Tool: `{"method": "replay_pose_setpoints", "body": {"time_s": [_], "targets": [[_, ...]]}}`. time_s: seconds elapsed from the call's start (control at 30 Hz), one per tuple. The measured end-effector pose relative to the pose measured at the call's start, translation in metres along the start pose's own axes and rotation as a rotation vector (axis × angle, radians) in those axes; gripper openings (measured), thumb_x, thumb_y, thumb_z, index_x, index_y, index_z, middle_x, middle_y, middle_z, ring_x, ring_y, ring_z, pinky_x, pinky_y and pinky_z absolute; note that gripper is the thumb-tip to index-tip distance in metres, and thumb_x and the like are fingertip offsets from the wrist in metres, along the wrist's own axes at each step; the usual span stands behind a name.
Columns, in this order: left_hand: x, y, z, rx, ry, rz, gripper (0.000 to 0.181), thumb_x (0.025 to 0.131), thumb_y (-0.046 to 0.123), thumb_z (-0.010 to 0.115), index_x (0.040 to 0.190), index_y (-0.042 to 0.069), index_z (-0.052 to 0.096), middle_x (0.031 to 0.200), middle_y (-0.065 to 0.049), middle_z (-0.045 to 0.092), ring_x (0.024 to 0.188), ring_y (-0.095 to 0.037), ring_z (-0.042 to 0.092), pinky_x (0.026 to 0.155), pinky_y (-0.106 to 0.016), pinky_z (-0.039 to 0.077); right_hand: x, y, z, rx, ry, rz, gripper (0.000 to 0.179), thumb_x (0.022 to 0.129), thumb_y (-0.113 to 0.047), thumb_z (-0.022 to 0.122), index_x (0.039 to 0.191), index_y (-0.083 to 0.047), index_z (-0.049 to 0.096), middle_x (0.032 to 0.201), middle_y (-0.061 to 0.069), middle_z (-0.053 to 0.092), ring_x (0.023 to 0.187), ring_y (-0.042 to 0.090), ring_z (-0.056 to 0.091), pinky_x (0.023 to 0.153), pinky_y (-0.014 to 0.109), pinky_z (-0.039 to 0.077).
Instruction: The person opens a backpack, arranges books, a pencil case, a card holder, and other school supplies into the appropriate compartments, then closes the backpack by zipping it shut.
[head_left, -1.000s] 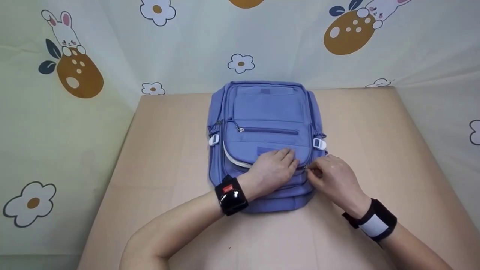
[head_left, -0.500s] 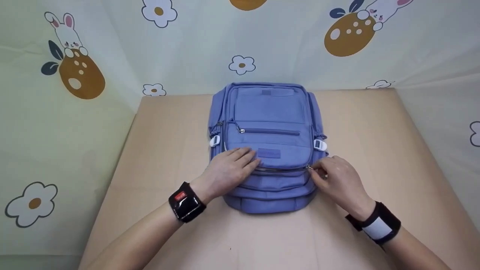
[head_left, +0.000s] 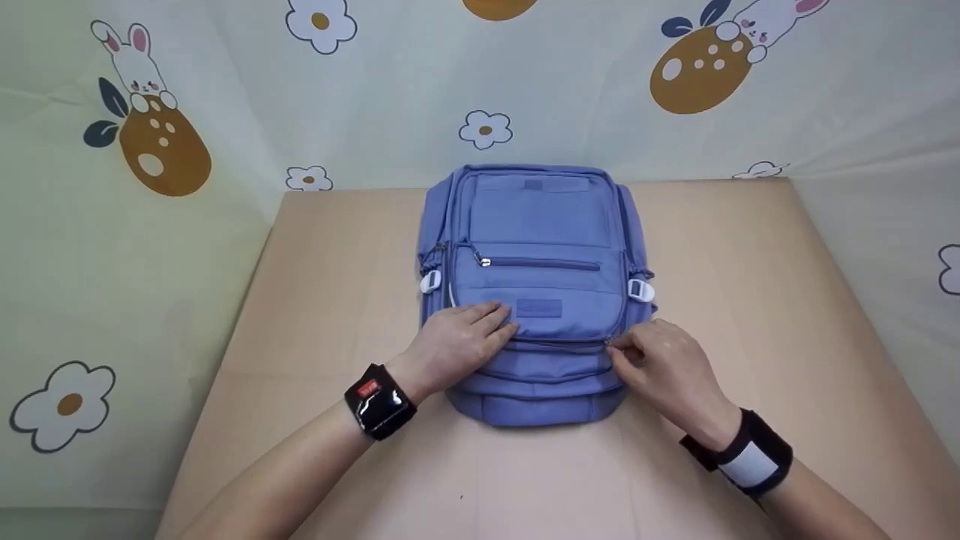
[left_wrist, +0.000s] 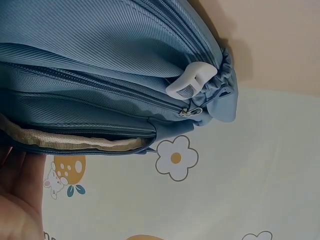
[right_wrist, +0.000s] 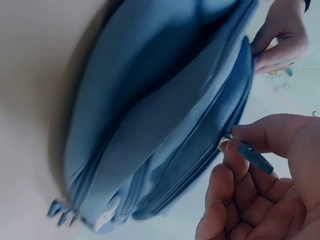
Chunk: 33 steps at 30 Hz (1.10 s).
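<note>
A blue backpack (head_left: 540, 217) lies front side up, its bottom toward me. My left hand (head_left: 465, 337) rests with extended fingers on the lower left of its front pocket. In the left wrist view, the pocket's pale inner edge (left_wrist: 75, 140) shows along an unzipped gap near those fingers (left_wrist: 30, 175). At the lower right corner of the pocket, my right hand (head_left: 667, 367) pinches a zipper pull (right_wrist: 255, 156) between thumb and forefinger. The metal slider (right_wrist: 225, 142) sits on the pocket's zipper line, and the other fingers curl loosely below.
The backpack lies on a tan tabletop (head_left: 337, 285), close to a patterned curtain (head_left: 405, 75) at the back. White side buckles (head_left: 640, 290) sit on both flanks. A second zipper (head_left: 540, 263) crosses the front panel above the label patch (head_left: 538, 308).
My left hand has shifted from the pocket's middle to its lower left, uncovering the label patch. My right hand has moved slightly down and left with the zipper pull, around the pocket's corner.
</note>
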<state>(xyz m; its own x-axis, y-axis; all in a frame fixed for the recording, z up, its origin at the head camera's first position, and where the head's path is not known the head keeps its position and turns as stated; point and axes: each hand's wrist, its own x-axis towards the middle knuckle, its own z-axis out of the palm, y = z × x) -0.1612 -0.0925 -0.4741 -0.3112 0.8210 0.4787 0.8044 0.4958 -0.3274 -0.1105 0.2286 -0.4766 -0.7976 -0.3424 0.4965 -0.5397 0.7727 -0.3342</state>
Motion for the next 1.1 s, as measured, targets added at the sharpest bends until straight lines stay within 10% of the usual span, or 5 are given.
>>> {"method": "replay_pose_setpoints", "body": {"time_s": [0.47,1.1], "targets": [[0.002,0.000,-0.002,-0.002,-0.021,-0.009,0.029,0.093,0.009,0.064,0.119,0.012,0.075,0.123,-0.011,0.072,0.113,-0.025,0.068,0.084,-0.035,0.060,0.023,-0.046,0.024,0.031,-0.116,-0.080,0.007,0.086,-0.014,0.082,0.087,-0.013,0.075,0.078,-0.006,0.070,0.072,0.012,0.062,0.067,0.033,0.051],[-0.012,-0.012,-0.011,-0.018,-0.039,-0.005,0.033,0.094,0.007,0.062,0.125,0.010,0.072,0.128,-0.013,0.069,0.119,-0.026,0.065,0.097,-0.036,0.054,0.024,-0.041,0.025,0.014,-0.168,-0.032,0.010,0.089,-0.018,0.078,0.083,-0.014,0.073,0.071,-0.009,0.063,0.065,0.010,0.056,0.068,0.034,0.049]]}}
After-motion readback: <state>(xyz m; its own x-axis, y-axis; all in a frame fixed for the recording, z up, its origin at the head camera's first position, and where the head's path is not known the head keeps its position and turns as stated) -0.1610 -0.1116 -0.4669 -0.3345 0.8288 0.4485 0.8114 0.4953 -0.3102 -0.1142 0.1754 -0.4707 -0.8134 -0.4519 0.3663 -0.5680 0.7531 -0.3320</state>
